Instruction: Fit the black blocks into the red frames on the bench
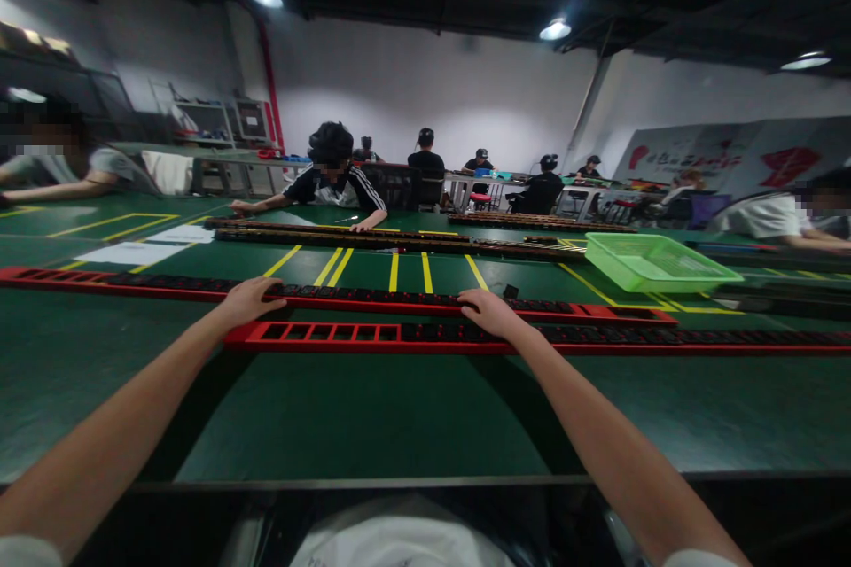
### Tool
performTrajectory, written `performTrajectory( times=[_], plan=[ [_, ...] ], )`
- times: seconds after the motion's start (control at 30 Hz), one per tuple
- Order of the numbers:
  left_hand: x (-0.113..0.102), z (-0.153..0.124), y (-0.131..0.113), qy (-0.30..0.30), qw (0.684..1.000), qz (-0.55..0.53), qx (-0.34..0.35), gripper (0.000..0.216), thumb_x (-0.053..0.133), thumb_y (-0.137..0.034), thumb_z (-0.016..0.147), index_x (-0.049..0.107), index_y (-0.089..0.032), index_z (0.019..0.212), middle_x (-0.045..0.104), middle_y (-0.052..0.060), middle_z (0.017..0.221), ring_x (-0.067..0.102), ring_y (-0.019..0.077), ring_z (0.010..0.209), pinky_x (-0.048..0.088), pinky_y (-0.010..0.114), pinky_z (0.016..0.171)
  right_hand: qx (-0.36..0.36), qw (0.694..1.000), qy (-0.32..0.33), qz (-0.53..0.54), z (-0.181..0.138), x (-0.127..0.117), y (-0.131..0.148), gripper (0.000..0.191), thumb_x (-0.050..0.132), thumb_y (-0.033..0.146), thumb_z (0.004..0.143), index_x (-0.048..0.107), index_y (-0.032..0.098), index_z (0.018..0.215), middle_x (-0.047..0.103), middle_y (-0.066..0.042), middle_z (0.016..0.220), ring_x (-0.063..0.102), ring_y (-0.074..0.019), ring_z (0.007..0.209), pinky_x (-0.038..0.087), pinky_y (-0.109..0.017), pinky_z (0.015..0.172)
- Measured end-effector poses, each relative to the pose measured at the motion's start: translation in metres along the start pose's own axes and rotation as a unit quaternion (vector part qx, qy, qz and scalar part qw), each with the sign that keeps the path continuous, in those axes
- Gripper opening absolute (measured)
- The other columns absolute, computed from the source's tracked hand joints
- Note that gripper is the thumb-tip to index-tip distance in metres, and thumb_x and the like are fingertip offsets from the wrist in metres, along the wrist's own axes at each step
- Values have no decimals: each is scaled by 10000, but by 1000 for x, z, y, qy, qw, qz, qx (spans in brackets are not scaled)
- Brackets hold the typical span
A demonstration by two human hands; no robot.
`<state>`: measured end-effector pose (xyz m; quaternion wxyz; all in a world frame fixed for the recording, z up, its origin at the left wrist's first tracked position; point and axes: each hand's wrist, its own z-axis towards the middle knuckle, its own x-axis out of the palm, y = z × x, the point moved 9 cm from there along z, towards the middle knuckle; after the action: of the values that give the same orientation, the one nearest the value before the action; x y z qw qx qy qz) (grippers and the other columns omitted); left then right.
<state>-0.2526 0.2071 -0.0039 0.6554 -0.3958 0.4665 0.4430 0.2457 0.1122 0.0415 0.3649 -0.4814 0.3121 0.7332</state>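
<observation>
Two long red strips fitted with rows of black square modules lie side by side across the green table. On the farther red strip (372,296), my left hand (247,301) grips the edge left of centre, fingers curled over its far side. My right hand (490,315) holds the same strip further right, with its fingertips over the modules. Just in front lies the nearer red strip (332,334), whose left end shows open frames without modules. My right wrist passes above it. The undersides of both hands' fingers are hidden.
Beyond the strips runs a bundle of long dark rails (399,239). A light green basket (658,283) stands to the right, white papers (133,252) lie at the left. Yellow lines mark the green table (399,416). A person (332,177) sits opposite; others sit at both sides.
</observation>
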Motion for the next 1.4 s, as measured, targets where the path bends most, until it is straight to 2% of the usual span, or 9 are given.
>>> performTrajectory(
  times=[0.3,0.4,0.57,0.73,0.93,1.1,1.4],
  plan=[
    [6,5,-1,1,1000,14,1,714,472,-606,831,557,-126,1352,612,178,1319,579,346,1202,461,419,974,9,1000,11,22,-1,-2,2,381,558,275,948,646,191,1309,642,-128,1334,591,-285,1240,438,-483,1097],
    [5,5,0,-4,1000,11,-5,707,473,-620,839,566,-133,1343,615,172,1317,579,349,1201,452,428,979,8,1000,21,21,-1,-2,3,364,546,266,953,658,202,1294,643,-121,1335,588,-286,1248,434,-490,1102],
    [3,4,-1,-24,1000,-4,-8,666,514,-616,826,607,-148,1290,636,160,1288,603,356,1159,463,428,946,9,999,28,20,-1,-1,5,375,526,274,964,645,194,1310,636,-125,1343,589,-286,1246,440,-481,1096],
    [4,3,-1,-17,1000,-7,-21,665,514,-618,830,601,-166,1310,621,158,1304,584,363,1185,454,445,957,17,999,25,29,-3,-2,3,420,523,291,966,599,177,1363,627,-124,1358,587,-282,1245,447,-473,1088],
    [5,4,-1,-8,1000,-8,-26,692,494,-622,829,584,-163,1339,601,167,1333,559,375,1222,433,475,999,10,999,13,36,-2,-1,0,355,542,280,955,661,190,1277,655,-117,1316,598,-281,1230,440,-476,1093],
    [2,4,-4,-5,1000,-9,-29,692,503,-617,817,595,-158,1327,616,169,1311,584,378,1186,455,475,971,11,999,12,35,-2,0,-1,356,541,294,962,653,199,1285,654,-104,1320,599,-266,1227,440,-459,1094],
    [-5,7,-9,-15,1000,2,-17,582,564,-575,784,649,-199,1220,681,138,1231,607,362,1153,459,441,963,3,999,-7,36,-1,0,-3,324,566,257,938,686,193,1232,684,-109,1266,624,-261,1186,463,-429,1064]
  ],
)
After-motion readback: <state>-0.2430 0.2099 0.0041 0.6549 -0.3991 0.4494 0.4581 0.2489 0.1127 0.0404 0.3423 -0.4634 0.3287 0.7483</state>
